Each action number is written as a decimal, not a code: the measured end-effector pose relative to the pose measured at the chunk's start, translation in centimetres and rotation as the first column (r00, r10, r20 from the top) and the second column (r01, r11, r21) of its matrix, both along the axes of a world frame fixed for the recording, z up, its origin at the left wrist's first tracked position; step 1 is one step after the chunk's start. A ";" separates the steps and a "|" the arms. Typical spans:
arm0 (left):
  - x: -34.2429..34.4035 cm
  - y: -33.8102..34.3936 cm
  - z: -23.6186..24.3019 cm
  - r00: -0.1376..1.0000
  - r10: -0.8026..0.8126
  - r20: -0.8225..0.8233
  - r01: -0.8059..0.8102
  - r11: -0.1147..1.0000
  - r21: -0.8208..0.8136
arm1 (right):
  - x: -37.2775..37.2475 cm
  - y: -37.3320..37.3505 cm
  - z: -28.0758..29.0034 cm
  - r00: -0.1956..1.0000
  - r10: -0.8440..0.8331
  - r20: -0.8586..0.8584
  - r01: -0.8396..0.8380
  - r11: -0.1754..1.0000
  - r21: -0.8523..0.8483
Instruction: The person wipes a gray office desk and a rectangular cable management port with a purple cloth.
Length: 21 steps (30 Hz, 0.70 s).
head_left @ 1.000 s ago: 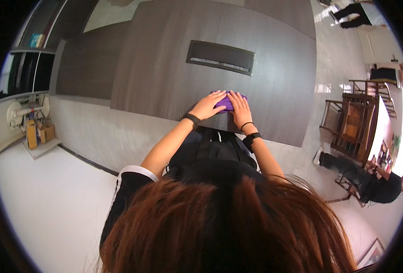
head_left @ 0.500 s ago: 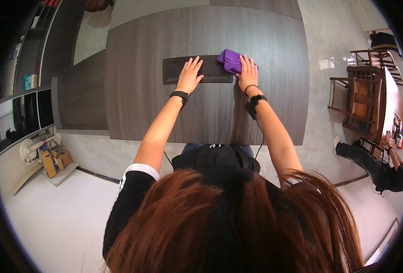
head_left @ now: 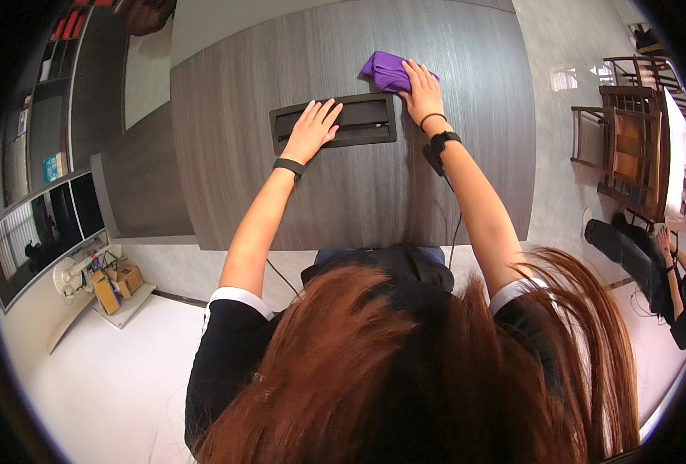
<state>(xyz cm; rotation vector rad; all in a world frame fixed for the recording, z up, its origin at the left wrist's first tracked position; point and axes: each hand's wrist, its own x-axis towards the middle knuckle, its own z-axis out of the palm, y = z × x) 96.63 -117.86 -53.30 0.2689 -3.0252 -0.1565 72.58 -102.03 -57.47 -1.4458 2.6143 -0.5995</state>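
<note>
A purple cloth (head_left: 388,71) lies folded and rumpled on the dark wood-grain desk (head_left: 467,155), just beyond the far right corner of a black rectangular desk panel (head_left: 366,141). My right hand (head_left: 422,94) rests over the cloth's right part, fingers pointing away from me and holding it against the desktop. On the panel's left half lies my left hand (head_left: 312,131), fingers stretched out and palm down, gripping nothing. It hides part of the panel. Both wrists wear black bands, and a cable hangs from the one on the right.
Wooden chairs (head_left: 629,147) stand at the far right, near a seated person (head_left: 644,255) in dark clothes. To the left are dark shelves (head_left: 45,131), a monitor (head_left: 37,232), a white fan (head_left: 68,277) and cardboard boxes (head_left: 118,286).
My right hand has moved away from me with the purple cloth, off the panel's right end. The left hand has shifted slightly left on the panel. The whole view has tilted a little.
</note>
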 end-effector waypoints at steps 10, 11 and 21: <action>-1.8 -4.2 0.8 0.923 0.346 -0.167 -0.252 0.873 0.417 | 4.4 9.1 3.5 0.953 -0.303 -0.009 0.301 0.939 0.168; -1.4 -4.3 0.8 0.916 0.362 -0.173 -0.261 0.865 0.429 | 4.5 9.5 3.3 0.945 -0.316 0.084 0.308 0.946 0.104; 7.7 -7.0 -1.4 0.686 0.676 -0.269 -0.378 0.647 0.662 | 2.4 1.7 3.3 0.844 -0.351 0.407 0.444 0.882 -0.159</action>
